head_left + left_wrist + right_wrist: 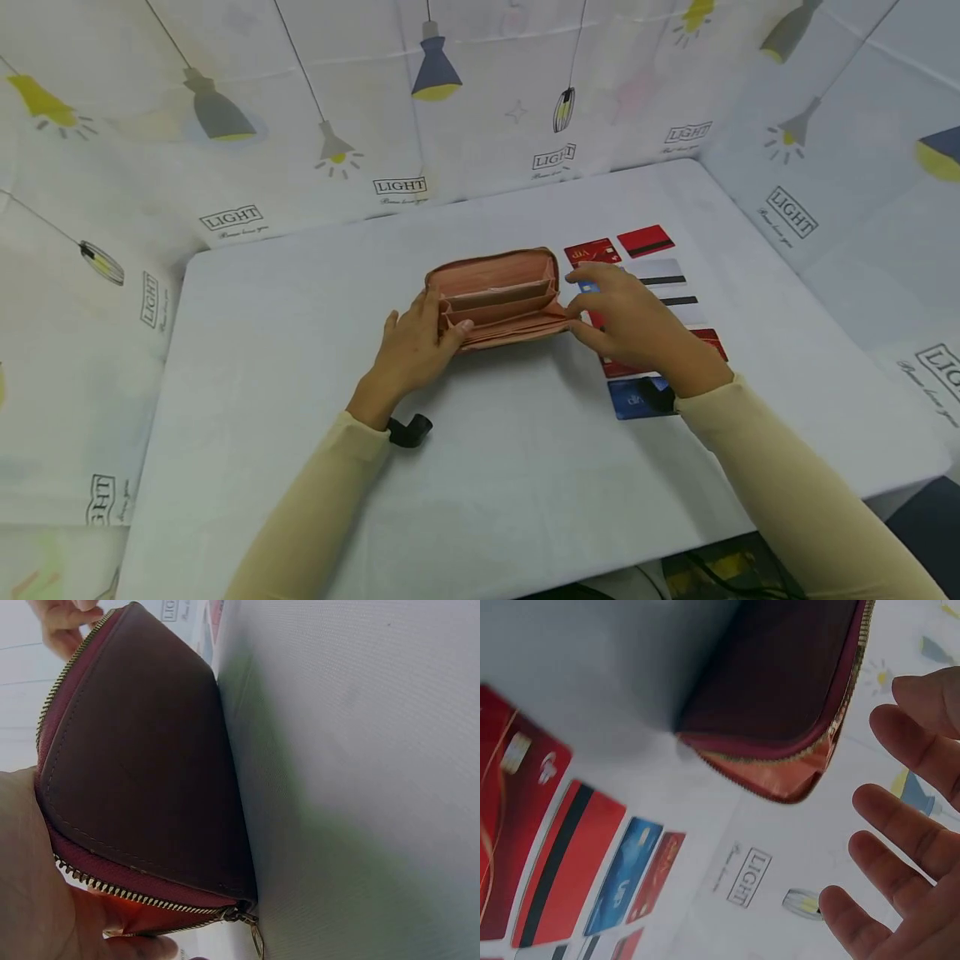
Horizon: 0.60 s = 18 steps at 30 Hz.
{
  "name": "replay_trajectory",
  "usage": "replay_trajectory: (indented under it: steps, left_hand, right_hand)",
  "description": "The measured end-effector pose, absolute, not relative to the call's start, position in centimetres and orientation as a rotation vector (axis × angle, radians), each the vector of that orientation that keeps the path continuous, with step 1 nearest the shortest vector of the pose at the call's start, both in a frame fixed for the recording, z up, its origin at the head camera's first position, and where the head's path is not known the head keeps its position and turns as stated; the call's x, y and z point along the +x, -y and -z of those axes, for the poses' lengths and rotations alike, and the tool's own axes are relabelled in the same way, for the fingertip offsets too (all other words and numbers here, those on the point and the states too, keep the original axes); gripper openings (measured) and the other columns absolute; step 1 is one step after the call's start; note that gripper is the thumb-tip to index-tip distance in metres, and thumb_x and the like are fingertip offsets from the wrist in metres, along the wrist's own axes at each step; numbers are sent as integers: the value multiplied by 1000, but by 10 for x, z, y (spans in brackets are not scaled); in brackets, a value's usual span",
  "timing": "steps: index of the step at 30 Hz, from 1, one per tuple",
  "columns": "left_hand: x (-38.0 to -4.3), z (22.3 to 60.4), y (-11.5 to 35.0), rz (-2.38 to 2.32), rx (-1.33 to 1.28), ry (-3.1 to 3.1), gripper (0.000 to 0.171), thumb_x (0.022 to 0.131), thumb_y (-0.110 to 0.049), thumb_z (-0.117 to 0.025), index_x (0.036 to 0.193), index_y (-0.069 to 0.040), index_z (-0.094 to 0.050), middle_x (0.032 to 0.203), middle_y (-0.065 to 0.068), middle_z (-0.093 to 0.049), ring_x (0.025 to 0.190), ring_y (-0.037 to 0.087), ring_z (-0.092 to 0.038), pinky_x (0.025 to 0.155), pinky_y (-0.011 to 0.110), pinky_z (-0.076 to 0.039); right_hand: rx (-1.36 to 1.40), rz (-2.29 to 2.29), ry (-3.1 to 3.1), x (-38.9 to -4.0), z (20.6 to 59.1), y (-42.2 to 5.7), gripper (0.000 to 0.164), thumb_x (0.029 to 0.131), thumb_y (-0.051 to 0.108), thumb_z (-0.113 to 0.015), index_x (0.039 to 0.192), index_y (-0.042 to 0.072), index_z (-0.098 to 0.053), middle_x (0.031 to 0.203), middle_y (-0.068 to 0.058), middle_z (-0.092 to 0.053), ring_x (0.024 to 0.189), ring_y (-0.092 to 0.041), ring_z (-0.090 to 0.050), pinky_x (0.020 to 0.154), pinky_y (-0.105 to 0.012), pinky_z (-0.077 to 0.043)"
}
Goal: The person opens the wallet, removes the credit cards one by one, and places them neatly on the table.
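Observation:
A zip-around wallet point(495, 273) stands unzipped on the table, its pink compartments facing up. My left hand point(415, 346) grips its left end, thumb over the front edge and fingers along the side. The left wrist view shows the wallet's dark outer cover point(142, 750) and a zipper pull point(247, 919) at the lower corner. By the wallet's right end is my right hand point(633, 321), its fingers spread and loosely bent. From the right wrist, those fingers point(904, 806) appear apart from the wallet point(780, 682), holding nothing.
Bank-style cards lie in two columns right of the wallet: a red VIP card point(592, 252), a red striped card point(647, 240), a blue card point(633, 400) and several others, some hidden under my right hand. A lamp-printed cloth wall point(480, 125) borders the white table point(480, 500).

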<state>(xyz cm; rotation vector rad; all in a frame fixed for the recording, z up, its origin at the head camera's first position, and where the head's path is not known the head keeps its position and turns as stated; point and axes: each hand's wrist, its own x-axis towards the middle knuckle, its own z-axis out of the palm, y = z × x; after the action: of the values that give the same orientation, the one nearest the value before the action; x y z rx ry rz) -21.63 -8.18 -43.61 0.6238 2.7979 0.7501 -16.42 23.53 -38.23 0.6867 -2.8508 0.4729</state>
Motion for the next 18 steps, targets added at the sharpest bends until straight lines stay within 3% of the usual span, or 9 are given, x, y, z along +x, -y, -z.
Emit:
replay_trajectory:
  steps: [7, 13, 18]
  left_hand:
    - [-217, 437, 82, -732, 623, -2805, 94, 105, -70, -31, 168, -6, -6, 170, 18, -25, 158, 32, -23, 125, 65, -8]
    - [-218, 437, 83, -742, 621, -2796, 93, 105, -70, -31, 168, -5, -8, 169, 17, -30, 159, 30, -22, 125, 64, -8]
    - [-217, 437, 83, -735, 613, -2804, 92, 105, -69, -32, 168, -6, -7, 168, 17, -31, 159, 30, -23, 125, 64, -8]
  right_hand:
    - [820, -521, 2766, -177, 387, -214, 11, 87, 16, -84, 93, 8, -81, 132, -16, -63, 134, -37, -52, 110, -57, -46]
    - [831, -501, 2829, -183, 389, -196, 15, 88, 21, -84, 96, 8, -81, 129, -17, -62, 125, -35, -55, 107, -54, -49]
    - [884, -492, 2860, -186, 391, -186, 13, 91, 22, -81, 95, 9, -82, 133, -17, -62, 131, -36, -54, 112, -56, -45]
